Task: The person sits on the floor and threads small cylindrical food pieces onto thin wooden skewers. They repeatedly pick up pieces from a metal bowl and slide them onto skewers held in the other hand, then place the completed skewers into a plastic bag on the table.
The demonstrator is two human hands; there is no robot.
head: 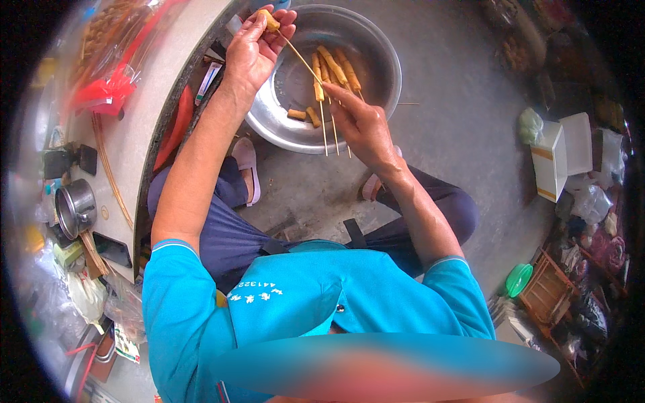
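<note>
My left hand [257,50] grips a short, yellow-brown food roll [270,21] with its fingertips, above the far left rim of a wide metal basin [390,80]. A thin bamboo skewer [301,56] has its far end at that roll. Its near part is pinched by my right hand [360,123], over the basin's near right side. In the basin, beyond the right hand, lie several loaded skewers [332,66] carrying similar rolls, their bare ends pointing towards me. Two loose roll pieces [297,114] rest on the basin's bottom at the near left.
A pale tabletop [166,55] runs along my left, bearing bare skewers [108,169], a metal pot [75,209], a phone [112,249] and a clear bag of food [108,40]. On the concrete floor to the right stand a white foam box [549,161] and a green plastic basket [519,280].
</note>
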